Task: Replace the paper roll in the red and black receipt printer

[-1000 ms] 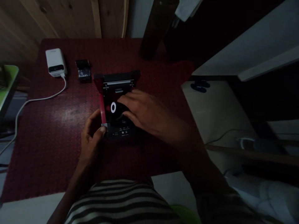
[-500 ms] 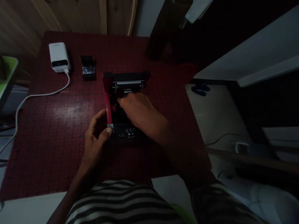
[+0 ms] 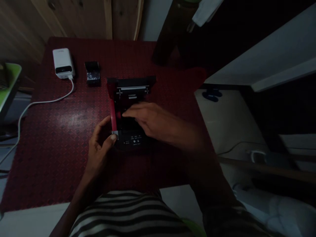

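A black and red printer (image 3: 134,136) with its lid (image 3: 132,81) raised stands on the table, its small buttons facing me. My left hand (image 3: 100,143) grips its left front corner, thumb on the front edge and fingers along the red side. Over the open bay hovers my right hand (image 3: 153,120), its index finger stretched toward the left inner wall; the hand is slightly blurred, and nothing shows in its fingers. Whether that fingertip touches the inside I cannot tell. The bay is dark and partly covered by this hand. Behind and to the left lies a black ribbon cartridge (image 3: 93,74).
A white power bank (image 3: 63,62) with a white cable (image 3: 51,100) lies at the back left of the red patterned table (image 3: 61,148). A dark cylinder (image 3: 168,36) stands at the back right. Slippers (image 3: 211,95) are on the floor at right.
My right hand has come up out of the bay and back toward me, its fingers straightening. My left hand keeps its hold on the printer corner. The view has shifted slightly.
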The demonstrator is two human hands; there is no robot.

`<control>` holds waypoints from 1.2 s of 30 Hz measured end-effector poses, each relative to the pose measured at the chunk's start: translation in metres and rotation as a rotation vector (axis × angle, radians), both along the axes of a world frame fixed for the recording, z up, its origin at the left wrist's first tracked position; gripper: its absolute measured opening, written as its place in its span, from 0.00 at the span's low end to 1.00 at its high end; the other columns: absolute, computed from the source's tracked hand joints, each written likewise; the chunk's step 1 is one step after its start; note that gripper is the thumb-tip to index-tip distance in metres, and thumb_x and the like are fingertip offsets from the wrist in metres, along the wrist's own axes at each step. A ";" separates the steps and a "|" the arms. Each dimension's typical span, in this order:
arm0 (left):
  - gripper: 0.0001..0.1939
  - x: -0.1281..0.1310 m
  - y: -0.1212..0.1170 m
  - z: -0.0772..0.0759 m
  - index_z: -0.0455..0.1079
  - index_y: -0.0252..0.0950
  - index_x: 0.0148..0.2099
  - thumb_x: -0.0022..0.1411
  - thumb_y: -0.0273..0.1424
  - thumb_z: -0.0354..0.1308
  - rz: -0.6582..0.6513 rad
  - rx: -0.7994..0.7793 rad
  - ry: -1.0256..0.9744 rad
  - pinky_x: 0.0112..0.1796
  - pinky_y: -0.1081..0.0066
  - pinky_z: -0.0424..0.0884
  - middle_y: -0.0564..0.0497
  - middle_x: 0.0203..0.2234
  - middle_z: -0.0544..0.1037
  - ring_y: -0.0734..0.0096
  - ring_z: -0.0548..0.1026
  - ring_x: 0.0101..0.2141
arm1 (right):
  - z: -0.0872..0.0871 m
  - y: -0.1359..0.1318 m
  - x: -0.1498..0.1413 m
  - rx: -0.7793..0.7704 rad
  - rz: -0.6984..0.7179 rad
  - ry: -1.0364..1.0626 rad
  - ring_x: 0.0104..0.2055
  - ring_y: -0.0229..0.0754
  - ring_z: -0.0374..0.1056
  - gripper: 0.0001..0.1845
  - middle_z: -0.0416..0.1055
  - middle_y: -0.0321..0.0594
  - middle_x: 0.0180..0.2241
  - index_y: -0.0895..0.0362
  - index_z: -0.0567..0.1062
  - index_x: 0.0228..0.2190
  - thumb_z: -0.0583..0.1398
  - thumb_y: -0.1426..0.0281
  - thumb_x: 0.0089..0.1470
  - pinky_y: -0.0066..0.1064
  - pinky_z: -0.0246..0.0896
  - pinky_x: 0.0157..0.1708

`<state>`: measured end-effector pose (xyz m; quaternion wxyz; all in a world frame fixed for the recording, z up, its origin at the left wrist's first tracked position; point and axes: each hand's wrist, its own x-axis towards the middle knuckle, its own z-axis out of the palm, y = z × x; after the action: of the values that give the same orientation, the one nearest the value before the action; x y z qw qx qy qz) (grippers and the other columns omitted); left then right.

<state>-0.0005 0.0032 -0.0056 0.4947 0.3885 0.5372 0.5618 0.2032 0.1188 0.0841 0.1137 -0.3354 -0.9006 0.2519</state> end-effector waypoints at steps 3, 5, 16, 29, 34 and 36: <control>0.29 0.002 -0.002 0.005 0.81 0.46 0.68 0.69 0.45 0.75 0.027 -0.020 0.014 0.62 0.54 0.80 0.45 0.64 0.84 0.47 0.82 0.64 | 0.007 -0.003 0.007 -0.099 0.110 0.003 0.48 0.45 0.80 0.17 0.87 0.38 0.44 0.54 0.86 0.41 0.60 0.84 0.71 0.37 0.73 0.52; 0.27 0.002 -0.002 0.011 0.81 0.46 0.68 0.70 0.45 0.73 0.045 -0.024 0.008 0.64 0.53 0.78 0.44 0.66 0.83 0.46 0.80 0.66 | 0.007 -0.004 0.010 -0.090 0.097 0.026 0.47 0.45 0.79 0.17 0.86 0.39 0.42 0.54 0.86 0.40 0.60 0.83 0.72 0.38 0.72 0.51; 0.24 -0.011 0.100 0.060 0.84 0.48 0.60 0.74 0.58 0.67 0.143 0.245 0.279 0.62 0.47 0.77 0.47 0.62 0.84 0.48 0.79 0.64 | -0.019 -0.036 0.020 0.373 -0.136 0.290 0.43 0.45 0.74 0.13 0.80 0.43 0.40 0.56 0.86 0.41 0.62 0.80 0.75 0.37 0.74 0.45; 0.27 0.004 0.041 0.040 0.81 0.47 0.67 0.68 0.37 0.76 0.071 0.036 0.126 0.68 0.54 0.77 0.50 0.67 0.83 0.51 0.79 0.69 | -0.035 -0.085 0.013 0.624 -0.336 0.213 0.51 0.48 0.82 0.16 0.89 0.44 0.50 0.52 0.88 0.46 0.64 0.82 0.72 0.42 0.82 0.50; 0.28 0.006 0.026 0.029 0.80 0.47 0.69 0.70 0.44 0.74 -0.010 -0.049 0.074 0.69 0.53 0.75 0.47 0.70 0.81 0.47 0.78 0.70 | -0.036 -0.089 0.014 0.581 -0.360 0.220 0.62 0.52 0.84 0.15 0.89 0.43 0.58 0.50 0.88 0.47 0.65 0.80 0.73 0.49 0.80 0.61; 0.26 0.006 0.025 0.029 0.80 0.46 0.69 0.72 0.44 0.73 -0.028 -0.044 0.077 0.70 0.53 0.74 0.47 0.70 0.81 0.48 0.78 0.70 | -0.037 -0.088 0.013 0.574 -0.359 0.250 0.61 0.50 0.86 0.13 0.89 0.44 0.56 0.53 0.88 0.46 0.64 0.79 0.74 0.47 0.79 0.62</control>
<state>0.0056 0.0284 0.0231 0.4898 0.4063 0.5628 0.5275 0.2161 0.0311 0.0468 0.3549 -0.4092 -0.8406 0.0036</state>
